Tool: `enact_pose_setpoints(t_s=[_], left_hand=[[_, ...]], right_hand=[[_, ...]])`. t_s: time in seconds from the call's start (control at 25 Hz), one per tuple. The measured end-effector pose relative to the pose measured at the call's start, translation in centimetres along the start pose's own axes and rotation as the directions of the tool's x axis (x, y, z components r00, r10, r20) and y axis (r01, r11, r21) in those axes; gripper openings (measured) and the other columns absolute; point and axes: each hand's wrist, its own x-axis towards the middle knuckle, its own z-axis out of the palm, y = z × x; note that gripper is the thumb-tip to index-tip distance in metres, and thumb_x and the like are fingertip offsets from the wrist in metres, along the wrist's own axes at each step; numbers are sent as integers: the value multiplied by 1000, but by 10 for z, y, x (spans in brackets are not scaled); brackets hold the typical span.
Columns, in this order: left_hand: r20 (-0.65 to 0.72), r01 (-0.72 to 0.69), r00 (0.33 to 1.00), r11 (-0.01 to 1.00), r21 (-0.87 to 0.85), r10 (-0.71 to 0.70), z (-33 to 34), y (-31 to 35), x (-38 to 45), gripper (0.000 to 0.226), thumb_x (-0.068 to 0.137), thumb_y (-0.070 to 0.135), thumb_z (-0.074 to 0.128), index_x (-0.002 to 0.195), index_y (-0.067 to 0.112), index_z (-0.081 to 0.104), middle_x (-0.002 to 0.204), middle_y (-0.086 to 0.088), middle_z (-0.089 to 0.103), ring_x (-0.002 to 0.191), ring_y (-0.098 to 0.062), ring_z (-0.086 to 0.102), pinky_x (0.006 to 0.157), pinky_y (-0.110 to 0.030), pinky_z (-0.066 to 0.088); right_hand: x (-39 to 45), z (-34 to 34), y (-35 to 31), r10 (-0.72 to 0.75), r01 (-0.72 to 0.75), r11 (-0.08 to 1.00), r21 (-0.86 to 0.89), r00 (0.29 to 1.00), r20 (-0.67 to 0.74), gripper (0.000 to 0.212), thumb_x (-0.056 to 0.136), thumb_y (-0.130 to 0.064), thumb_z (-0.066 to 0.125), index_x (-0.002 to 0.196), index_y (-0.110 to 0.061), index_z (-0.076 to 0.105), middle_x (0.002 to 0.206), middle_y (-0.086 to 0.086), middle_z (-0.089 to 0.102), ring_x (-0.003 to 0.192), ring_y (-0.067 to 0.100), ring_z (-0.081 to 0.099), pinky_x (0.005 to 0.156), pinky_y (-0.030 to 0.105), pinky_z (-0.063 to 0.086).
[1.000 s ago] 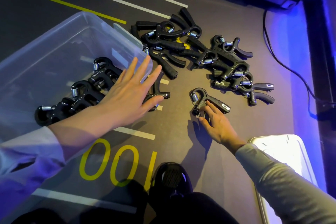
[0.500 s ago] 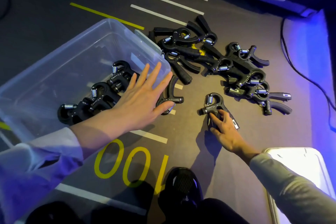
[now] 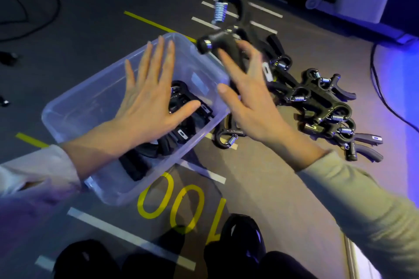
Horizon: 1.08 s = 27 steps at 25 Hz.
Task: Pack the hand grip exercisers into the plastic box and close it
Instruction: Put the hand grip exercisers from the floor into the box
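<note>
sleeves: long, pale grey (image 3: 362, 206) | shoes: black (image 3: 243, 236) | hands: bare (image 3: 147, 106)

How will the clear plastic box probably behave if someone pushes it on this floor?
The plastic box looks thin-walled, so it may flex. It would likely slide rather than tip, being low and wide. The hand grip exercisers inside lie loose and may shift.

right hand (image 3: 251, 99) raised exerciser (image 3: 226, 36) toward box (image 3: 95, 97)

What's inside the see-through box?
Black hand grip exercisers lie inside the plastic box, piled along its right side. The left hand spread above covers some of them, so the exact count stays hidden.
</note>
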Motion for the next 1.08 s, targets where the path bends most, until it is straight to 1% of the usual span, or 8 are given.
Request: enact_pose_setpoints(t_s=[0.12, 0.28, 0.4, 0.52, 0.64, 0.84, 0.92, 1.08], left_hand=[[13, 62, 998, 996, 61, -63, -9, -27, -6, 109, 68, 81, 25, 147, 13, -7, 156, -8, -9, 143, -25, -9, 109, -59, -1], [92, 146, 983, 979, 141, -159, -7, -59, -21, 120, 59, 89, 20, 147, 11, -4, 156, -9, -8, 143, -27, -8, 108, -61, -2], [118, 154, 976, 966, 209, -182, -3, -74, -29, 119, 59, 89, 14, 147, 11, 1, 156, -12, -6, 142, -29, -8, 107, -61, -3], [128, 141, 977, 968, 209, -170, -1, -83, -32, 114, 64, 89, 14, 147, 13, 0, 155, -13, -7, 142, -30, -9, 106, -62, -5], [133, 135, 978, 975, 177, -159, -1, -85, -33, 105, 68, 81, 12, 147, 14, -4, 155, -12, -12, 141, -30, -13, 106, -61, -8], [148, 99, 982, 984, 145, -120, 2, -82, -34, 100, 70, 77, 10, 147, 14, -7, 155, -12, -13, 141, -30, -15, 106, -60, -9], [156, 88, 981, 986, 145, -111, 3, -80, -35, 100, 71, 77, 11, 147, 14, -4, 155, -12, -11, 141, -30, -14, 106, -60, -9], [180, 78, 978, 985, 152, -105, 3, -75, -35, 97, 74, 75, 14, 147, 15, -6, 155, -11, -14, 141, -28, -16, 107, -59, -10]], right_hand=[[27, 42, -24, -55, 46, 996, 71, 989, 135, 61, 92, -37, 35, 139, 1, 39, 143, 21, 20, 137, 18, 18, 115, 17, 9], [37, 87, -17, 138, -196, 972, 133, 924, 356, 69, 87, -61, 17, 141, -23, 36, 149, 6, 12, 144, 12, 1, 118, 38, 14], [44, 99, -9, 265, -323, 945, 41, 835, 482, 73, 82, -74, 12, 138, -34, 35, 151, -6, 5, 144, 10, -3, 118, 40, 13], [51, 104, -13, 448, -487, 868, -99, 680, 580, 64, 87, -70, 15, 135, -35, 41, 153, -11, -5, 145, 17, 8, 117, 39, 14], [54, 100, -19, 567, -635, 760, -141, 539, 623, 49, 82, -78, 18, 117, -53, 41, 155, -10, 10, 125, 12, 41, 102, 34, 36], [50, 108, -6, 584, -646, 722, -249, 373, 721, 81, 81, -79, 25, 149, -37, 10, 157, -16, -3, 146, 10, -3, 117, 39, 1], [52, 117, -4, 583, -485, 788, -379, 391, 713, 84, 78, -82, 21, 148, -40, 2, 156, -12, -20, 145, 13, -11, 118, 45, -2], [48, 116, -8, 480, -235, 870, -434, 609, 632, 81, 84, -75, 21, 148, -36, -7, 154, -9, -26, 146, 19, -11, 118, 49, 5]])
